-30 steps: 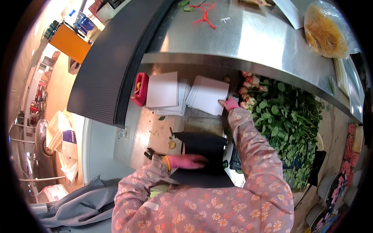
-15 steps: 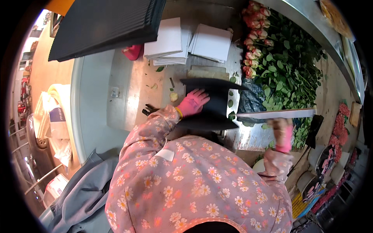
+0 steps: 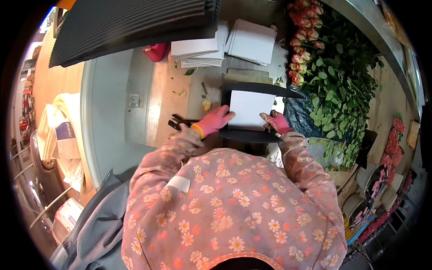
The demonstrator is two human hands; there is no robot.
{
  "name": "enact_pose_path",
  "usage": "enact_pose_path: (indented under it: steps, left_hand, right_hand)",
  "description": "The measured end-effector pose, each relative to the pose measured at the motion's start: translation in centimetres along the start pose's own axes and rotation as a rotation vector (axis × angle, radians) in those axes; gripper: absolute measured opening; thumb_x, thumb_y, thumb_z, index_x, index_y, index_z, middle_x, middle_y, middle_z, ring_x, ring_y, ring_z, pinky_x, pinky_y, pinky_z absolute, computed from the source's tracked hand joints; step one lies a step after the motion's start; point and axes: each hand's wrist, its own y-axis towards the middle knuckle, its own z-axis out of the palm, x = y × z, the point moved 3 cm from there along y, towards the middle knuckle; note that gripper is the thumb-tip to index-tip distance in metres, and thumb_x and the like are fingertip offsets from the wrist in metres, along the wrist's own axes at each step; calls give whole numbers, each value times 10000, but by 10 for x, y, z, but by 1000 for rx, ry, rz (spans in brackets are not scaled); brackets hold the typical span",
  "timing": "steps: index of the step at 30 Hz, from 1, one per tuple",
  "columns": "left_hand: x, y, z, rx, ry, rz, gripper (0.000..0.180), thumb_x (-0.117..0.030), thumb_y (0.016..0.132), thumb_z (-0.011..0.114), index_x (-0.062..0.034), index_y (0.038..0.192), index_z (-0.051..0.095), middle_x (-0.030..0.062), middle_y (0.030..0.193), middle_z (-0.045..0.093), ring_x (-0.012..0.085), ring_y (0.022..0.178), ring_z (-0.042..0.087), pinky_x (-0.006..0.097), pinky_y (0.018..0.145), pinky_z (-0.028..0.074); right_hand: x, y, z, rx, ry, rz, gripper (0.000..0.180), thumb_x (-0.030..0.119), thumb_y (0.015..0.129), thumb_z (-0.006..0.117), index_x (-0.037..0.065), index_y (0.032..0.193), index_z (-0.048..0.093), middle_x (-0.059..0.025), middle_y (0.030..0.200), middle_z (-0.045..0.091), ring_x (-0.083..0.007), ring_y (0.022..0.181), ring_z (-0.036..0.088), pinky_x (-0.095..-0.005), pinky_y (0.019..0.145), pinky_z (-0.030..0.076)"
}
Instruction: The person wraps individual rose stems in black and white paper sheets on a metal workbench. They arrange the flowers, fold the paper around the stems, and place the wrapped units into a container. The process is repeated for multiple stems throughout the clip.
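A white rectangular card (image 3: pixel 251 109) lies over a dark sheet (image 3: pixel 288 92) whose far and near edges curl up around it. My left hand (image 3: pixel 215 121), in a pink glove with a yellow cuff, grips the card's left edge. At the card's lower right edge my right hand (image 3: pixel 276 123), also in a pink glove with darkened fingertips, is closed on it with the thumb on top. Beyond the sheet sit a short stack of greyish boards (image 3: pixel 245 77) and two stacks of white cards (image 3: pixel 252 41).
Roses (image 3: pixel 302 45) with long leafy stems (image 3: pixel 342 85) lie to the right beside dark plastic (image 3: pixel 297 112). A pile of black corrugated sheets (image 3: pixel 135 31) overhangs the far left. A black-handled tool (image 3: pixel 175 121) and a pink object (image 3: pixel 155 52) lie left; a metal rail (image 3: pixel 360 29) runs far right.
My right hand has swung in from the right with the white card, which now lies over the dark sheet. My left hand has shifted from the sheet's middle to the card's left edge.
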Motion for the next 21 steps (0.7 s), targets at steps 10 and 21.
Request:
enact_pose_path:
  steps: [10, 21]
  left_hand:
    - [49, -28, 52, 104, 328, -172, 460, -485, 844, 481, -71, 933, 659, 166, 910, 654, 331, 829, 624, 426, 729, 488]
    - [-40, 55, 28, -437, 473, 799, 283, -233, 797, 576, -117, 1055, 587, 83, 1090, 580, 249, 1070, 524, 374, 907, 415]
  right_hand:
    - [-9, 4, 30, 125, -356, 159, 618, 581, 772, 615, -30, 861, 606, -112, 625, 623, -192, 510, 617, -296, 479, 488]
    - [57, 16, 53, 26, -1153, -511, 323, 376, 808, 545, 78, 898, 633, -137, 909, 658, -322, 860, 634, -434, 745, 494]
